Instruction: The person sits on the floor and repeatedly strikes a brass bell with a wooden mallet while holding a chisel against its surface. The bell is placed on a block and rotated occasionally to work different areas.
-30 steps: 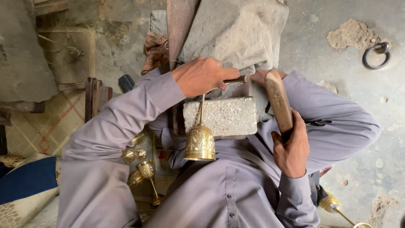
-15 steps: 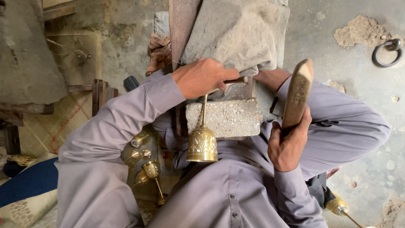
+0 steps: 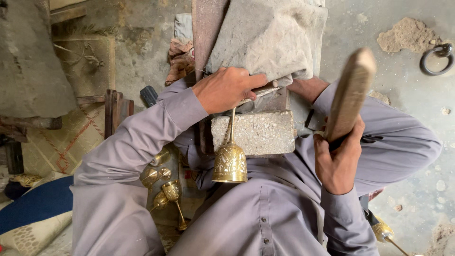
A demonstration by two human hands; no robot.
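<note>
Mid-frame, the left hand (image 3: 226,89) pins a goblet (image 3: 230,161) stem on the block (image 3: 258,132), fingers clamped; the right hand (image 3: 337,163), fist closed, raises a mallet (image 3: 350,95) at right. The strike looks not yet landed; more goblets (image 3: 163,187) lie lower left.

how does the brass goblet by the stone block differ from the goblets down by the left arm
The engraved brass goblet hangs bowl-down against the stone block, its stem under the left hand. The small goblets lie loose in a cluster beside the left sleeve, untouched. It looks larger and more heavily patterned than they do. All are shiny brass with thin stems.

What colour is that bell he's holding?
The bell is golden brass with engraved patterning, seen best in the head view.
</note>
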